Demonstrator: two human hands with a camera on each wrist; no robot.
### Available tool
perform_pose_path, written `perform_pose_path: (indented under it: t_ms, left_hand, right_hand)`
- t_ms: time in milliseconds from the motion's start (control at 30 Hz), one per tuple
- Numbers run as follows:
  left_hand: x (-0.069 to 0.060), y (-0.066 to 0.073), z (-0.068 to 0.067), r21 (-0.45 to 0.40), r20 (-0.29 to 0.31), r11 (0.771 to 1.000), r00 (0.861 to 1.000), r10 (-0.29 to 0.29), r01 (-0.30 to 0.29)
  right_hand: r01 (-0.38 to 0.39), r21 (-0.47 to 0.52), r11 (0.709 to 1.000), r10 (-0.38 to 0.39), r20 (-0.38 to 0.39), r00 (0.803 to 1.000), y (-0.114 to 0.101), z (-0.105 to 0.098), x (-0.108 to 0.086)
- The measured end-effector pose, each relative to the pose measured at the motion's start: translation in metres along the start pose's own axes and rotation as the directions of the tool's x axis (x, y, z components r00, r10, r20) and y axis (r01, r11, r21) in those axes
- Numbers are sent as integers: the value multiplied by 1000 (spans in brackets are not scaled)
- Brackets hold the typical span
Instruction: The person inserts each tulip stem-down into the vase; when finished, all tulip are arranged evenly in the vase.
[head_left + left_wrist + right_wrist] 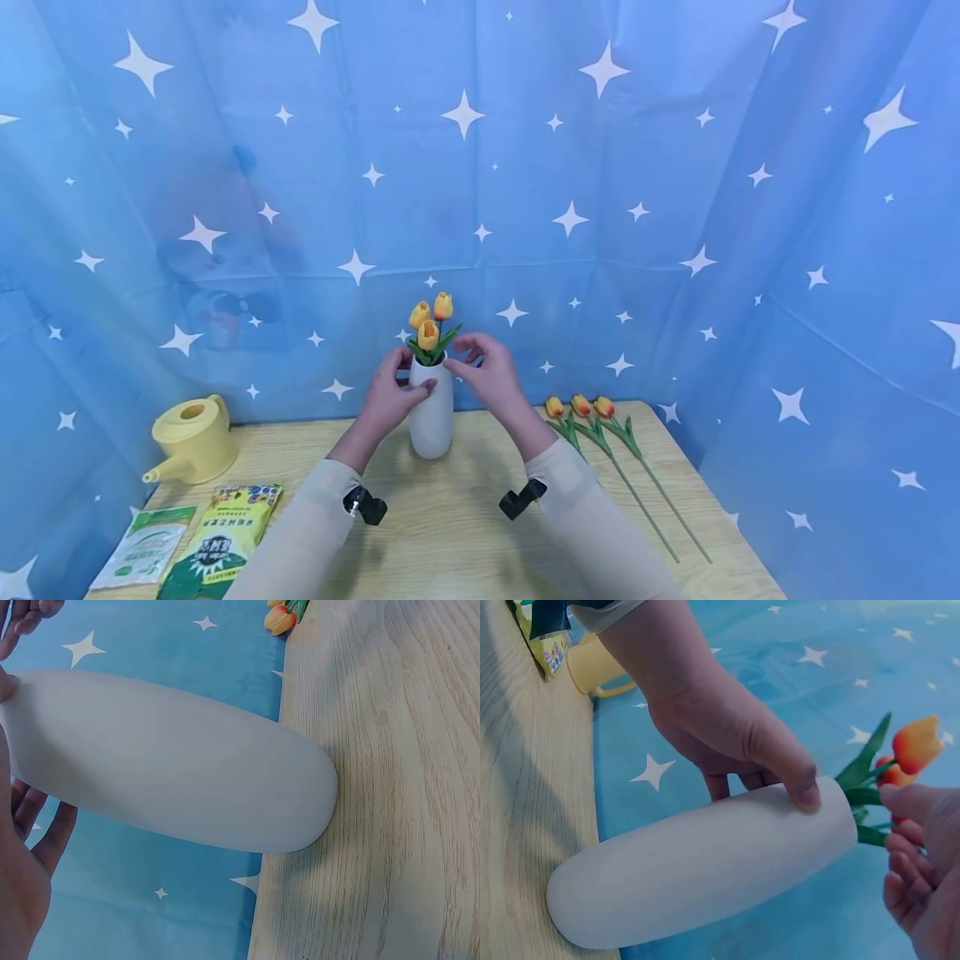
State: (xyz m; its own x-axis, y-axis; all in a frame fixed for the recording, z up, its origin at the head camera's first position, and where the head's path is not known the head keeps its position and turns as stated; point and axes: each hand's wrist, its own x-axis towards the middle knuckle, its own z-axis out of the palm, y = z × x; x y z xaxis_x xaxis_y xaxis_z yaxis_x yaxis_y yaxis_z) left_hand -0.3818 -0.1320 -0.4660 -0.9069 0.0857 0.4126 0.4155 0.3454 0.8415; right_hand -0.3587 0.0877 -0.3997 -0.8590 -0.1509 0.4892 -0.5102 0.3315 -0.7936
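Gripped upright white vase (431, 417) with left fingers (56, 836), presumably for steadiness; held right fingers (909, 871) parted beside yellow-orange tulips (428, 335).

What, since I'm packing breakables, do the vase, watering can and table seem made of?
Vase: perhaps ceramic, possibly plastic; matte white, smooth, without sharp highlights. Watering can: probably plastic, fairly matte yellow; even colour, rounded edges. Table: wood or wood-look laminate, matte; grain lines show.
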Motion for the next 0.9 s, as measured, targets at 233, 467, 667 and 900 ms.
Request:
perform_pose_path:
  t_ms: [233, 467, 667, 900]
  left_hand:
    - [0, 1, -1, 4, 7, 1000, 1000, -6, 6]
    - [-1, 3, -1, 10, 10, 999, 999, -31, 31]
    - [-2, 6, -3, 6, 15, 999, 999, -52, 52]
    - [-3, 7, -8, -41, 54, 998, 997, -49, 51]
  right_hand:
    - [-65, -2, 998, 65, -13, 998, 9, -16, -16]
    - [-96, -48, 994, 96, -12, 995, 34, -43, -38]
    - [-137, -124, 983, 135, -27, 990, 64, -69, -57]
    - [-222, -182, 958, 210, -83, 974, 105, -101, -80]
